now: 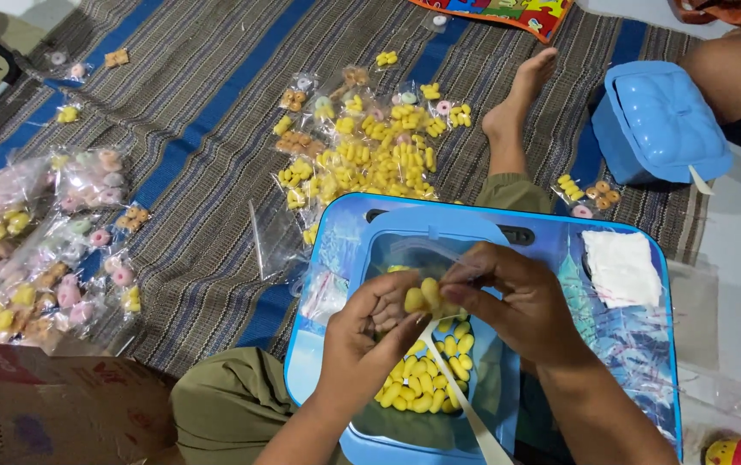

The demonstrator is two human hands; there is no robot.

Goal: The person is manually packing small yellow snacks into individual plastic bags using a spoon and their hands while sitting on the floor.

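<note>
My left hand [368, 331] and my right hand [517, 301] meet above a blue plastic container [387, 250] that holds several yellow puffed snacks [426, 379]. Both hands pinch a small clear plastic bag with yellow snacks [422, 297] in it. A pale strip [465, 405] hangs down from the bag between my wrists. The container rests on a blue picture tray [336, 232] across my lap.
Many small filled snack packets [370, 155] lie on the striped mat [207, 129] ahead. Larger bags of mixed coloured snacks [34, 250] sit at left beside a cardboard box [52, 405]. A blue lidded box [659, 125] and another person's foot [521, 95] are at right. White folded cloth [620, 267] lies on the tray.
</note>
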